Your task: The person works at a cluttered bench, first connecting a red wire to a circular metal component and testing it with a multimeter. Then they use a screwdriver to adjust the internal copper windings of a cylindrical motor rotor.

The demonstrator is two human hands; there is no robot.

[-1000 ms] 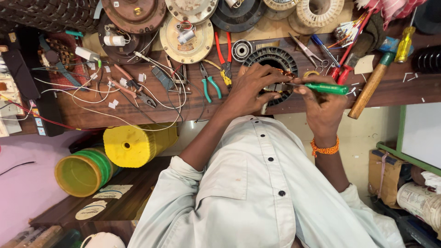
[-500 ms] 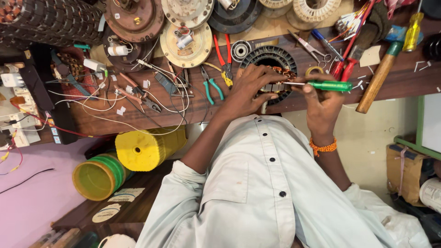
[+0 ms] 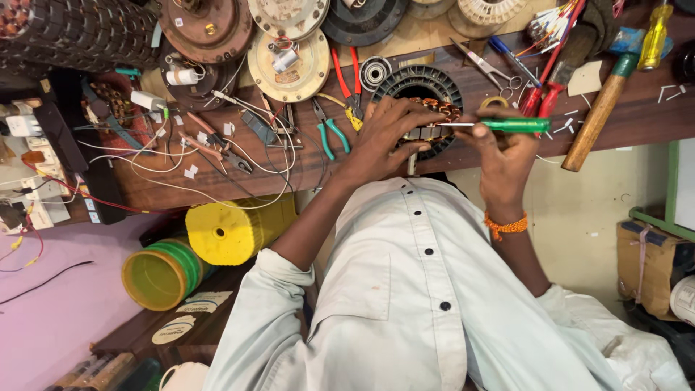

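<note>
A round black motor stator [image 3: 416,80] with copper windings lies on the wooden bench [image 3: 304,170]. My left hand [image 3: 387,137] rests on it, fingers spread over the windings, pressing it down. In my right hand [image 3: 499,148] I grip a green-handled screwdriver [image 3: 517,124] held level, with its metal tip pointing left into the windings next to my left fingers. An orange thread band sits on my right wrist.
Green-handled pliers [image 3: 329,130], red-handled pliers [image 3: 347,76], scissors [image 3: 481,65], a wooden-handled hammer [image 3: 597,108], loose white wires [image 3: 181,163] and round fan covers [image 3: 289,61] crowd the bench. Yellow and green spools [image 3: 217,232] lie under its left side.
The view has shifted slightly. My right hand has brought the screwdriver a little lower, its tip still at the windings. My left hand stays on the stator.
</note>
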